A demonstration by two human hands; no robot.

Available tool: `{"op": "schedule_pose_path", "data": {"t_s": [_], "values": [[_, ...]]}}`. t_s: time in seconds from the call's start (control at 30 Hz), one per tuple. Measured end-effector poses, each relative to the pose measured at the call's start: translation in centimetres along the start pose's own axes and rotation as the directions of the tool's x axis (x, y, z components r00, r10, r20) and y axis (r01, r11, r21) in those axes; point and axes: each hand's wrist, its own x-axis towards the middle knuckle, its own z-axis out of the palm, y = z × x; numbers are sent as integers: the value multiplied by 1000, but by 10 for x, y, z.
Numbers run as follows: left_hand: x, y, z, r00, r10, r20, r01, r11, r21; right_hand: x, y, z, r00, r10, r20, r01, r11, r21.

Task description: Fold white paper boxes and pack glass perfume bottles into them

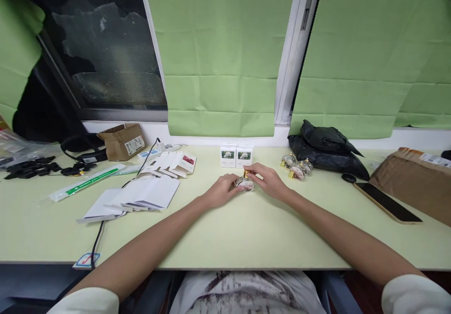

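A small round glass perfume bottle (245, 183) with a gold cap rests on the pale green table (225, 229), held between both hands. My left hand (221, 190) curls around its left side. My right hand (268, 179) pinches the gold cap from the right. Just behind the bottle stand two small white boxes (236, 156) with flower pictures. To the right, a few more glass bottles with gold caps (296, 168) lie together.
Flat white cartons (141, 195) and folded printed boxes (172, 162) lie at left, with a black cable (102, 225), a brown cardboard box (123, 141) and a long plastic packet (86, 182). At right are a black bag (327, 147), a phone (386, 202) and a brown parcel (416, 178).
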Motion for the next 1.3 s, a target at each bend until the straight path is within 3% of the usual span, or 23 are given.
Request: {"op": "schedule_pose_path", "data": {"t_s": [0.53, 0.73, 0.97, 1.13, 1.3], "values": [[0, 0, 0, 1000, -8, -11, 8, 1000, 4, 1, 3, 1, 999, 41, 30, -43, 998, 46], [1, 2, -1, 1000, 12, -8, -12, 1000, -11, -2, 2, -2, 973, 153, 173, -168, 983, 72], [1, 0, 0, 1000, 1, -16, -1, 1000, -5, -2, 2, -5, 965, 168, 199, -185, 980, 69], [0, -4, 0, 999, -28, -28, 26, 999, -44, -2, 13, -13, 968, 202, 148, -203, 979, -6], [-1, -9, 0, 999, -28, -18, 28, 1000, -7, -4, 39, -23, 968, 245, 56, -239, 967, -91]]}}
